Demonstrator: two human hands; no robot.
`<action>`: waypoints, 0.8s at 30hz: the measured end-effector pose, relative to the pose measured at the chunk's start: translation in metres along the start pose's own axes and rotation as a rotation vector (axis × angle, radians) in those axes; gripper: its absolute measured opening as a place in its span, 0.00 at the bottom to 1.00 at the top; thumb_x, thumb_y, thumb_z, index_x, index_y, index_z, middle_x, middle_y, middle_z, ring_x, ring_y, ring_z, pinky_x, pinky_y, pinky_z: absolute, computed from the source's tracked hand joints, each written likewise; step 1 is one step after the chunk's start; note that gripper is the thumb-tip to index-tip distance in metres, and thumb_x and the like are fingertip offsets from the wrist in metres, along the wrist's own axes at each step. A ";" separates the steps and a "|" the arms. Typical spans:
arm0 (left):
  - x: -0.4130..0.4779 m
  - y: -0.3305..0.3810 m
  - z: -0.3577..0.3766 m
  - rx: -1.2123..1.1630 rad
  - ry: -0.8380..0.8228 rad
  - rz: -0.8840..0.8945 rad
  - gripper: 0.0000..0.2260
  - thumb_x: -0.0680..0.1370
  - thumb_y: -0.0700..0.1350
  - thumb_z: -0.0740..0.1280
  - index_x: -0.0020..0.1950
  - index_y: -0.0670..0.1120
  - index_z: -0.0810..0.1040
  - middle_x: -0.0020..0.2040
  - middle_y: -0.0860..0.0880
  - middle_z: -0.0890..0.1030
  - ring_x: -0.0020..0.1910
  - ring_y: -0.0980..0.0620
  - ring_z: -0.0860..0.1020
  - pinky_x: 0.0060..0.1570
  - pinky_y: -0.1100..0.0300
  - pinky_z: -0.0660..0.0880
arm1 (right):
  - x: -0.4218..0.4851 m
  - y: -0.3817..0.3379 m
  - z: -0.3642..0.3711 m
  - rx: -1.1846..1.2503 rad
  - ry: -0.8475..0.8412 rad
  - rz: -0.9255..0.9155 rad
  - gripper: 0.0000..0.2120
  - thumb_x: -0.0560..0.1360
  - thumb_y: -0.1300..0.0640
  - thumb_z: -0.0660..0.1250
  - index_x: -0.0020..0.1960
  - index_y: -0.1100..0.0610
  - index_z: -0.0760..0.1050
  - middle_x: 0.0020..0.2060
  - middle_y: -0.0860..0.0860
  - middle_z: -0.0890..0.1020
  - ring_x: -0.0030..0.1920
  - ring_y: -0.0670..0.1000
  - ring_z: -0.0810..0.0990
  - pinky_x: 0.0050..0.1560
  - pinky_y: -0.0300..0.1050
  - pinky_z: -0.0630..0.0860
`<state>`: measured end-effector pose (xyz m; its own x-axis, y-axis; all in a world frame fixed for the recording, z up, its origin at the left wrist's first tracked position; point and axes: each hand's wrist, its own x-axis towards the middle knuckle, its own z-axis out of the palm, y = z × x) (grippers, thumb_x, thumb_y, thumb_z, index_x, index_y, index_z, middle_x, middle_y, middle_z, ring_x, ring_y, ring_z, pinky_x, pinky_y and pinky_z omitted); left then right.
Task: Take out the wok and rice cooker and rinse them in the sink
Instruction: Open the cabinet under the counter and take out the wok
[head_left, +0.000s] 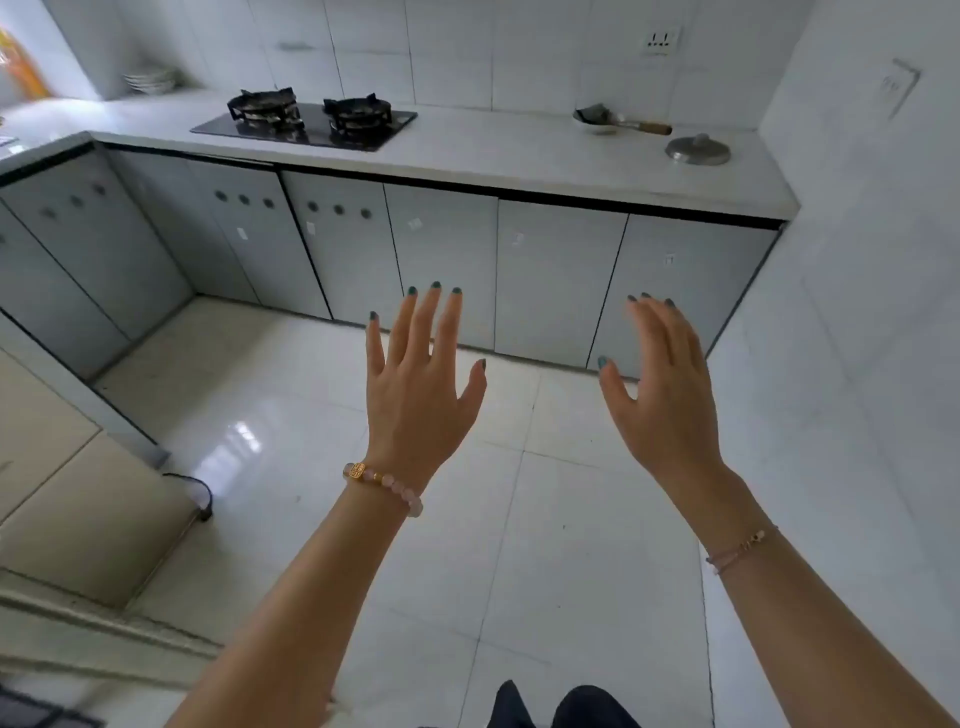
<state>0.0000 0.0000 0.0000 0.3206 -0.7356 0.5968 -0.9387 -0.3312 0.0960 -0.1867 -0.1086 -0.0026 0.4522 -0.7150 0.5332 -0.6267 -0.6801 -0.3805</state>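
Note:
My left hand (415, 384) and my right hand (662, 395) are both held out in front of me above the tiled floor, fingers straight and spread, holding nothing. They hover in front of a row of closed grey cabinet doors (556, 280) under the counter. No wok, rice cooker or sink shows in this view.
A white counter (493, 156) runs along the back wall with a black two-burner gas stove (306, 122), a small bowl with a spatula (618, 123) and a metal lid (697, 150). Stacked plates (150, 80) sit at the far left corner. A wall (857, 312) closes the right side.

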 end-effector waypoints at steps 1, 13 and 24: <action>0.006 -0.004 0.002 -0.004 0.001 -0.014 0.27 0.76 0.55 0.56 0.72 0.44 0.63 0.70 0.42 0.69 0.71 0.41 0.66 0.69 0.42 0.56 | 0.009 0.001 0.006 0.018 0.002 0.003 0.29 0.76 0.47 0.53 0.72 0.60 0.62 0.70 0.57 0.67 0.72 0.58 0.61 0.69 0.61 0.64; 0.098 -0.024 0.072 0.175 0.038 -0.168 0.27 0.75 0.55 0.55 0.71 0.43 0.66 0.69 0.41 0.71 0.70 0.40 0.67 0.68 0.43 0.54 | 0.141 0.041 0.090 0.130 -0.033 -0.141 0.29 0.76 0.48 0.53 0.73 0.61 0.61 0.71 0.58 0.66 0.73 0.58 0.61 0.70 0.61 0.62; 0.175 -0.049 0.131 0.302 0.049 -0.364 0.26 0.76 0.55 0.56 0.71 0.44 0.62 0.69 0.41 0.71 0.70 0.39 0.67 0.69 0.39 0.58 | 0.267 0.066 0.158 0.224 -0.146 -0.317 0.28 0.75 0.48 0.53 0.72 0.61 0.62 0.70 0.57 0.67 0.72 0.57 0.61 0.69 0.61 0.63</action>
<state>0.1183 -0.1899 -0.0049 0.6084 -0.5133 0.6053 -0.6852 -0.7246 0.0743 -0.0063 -0.3701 -0.0047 0.6958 -0.4692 0.5438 -0.2955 -0.8771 -0.3786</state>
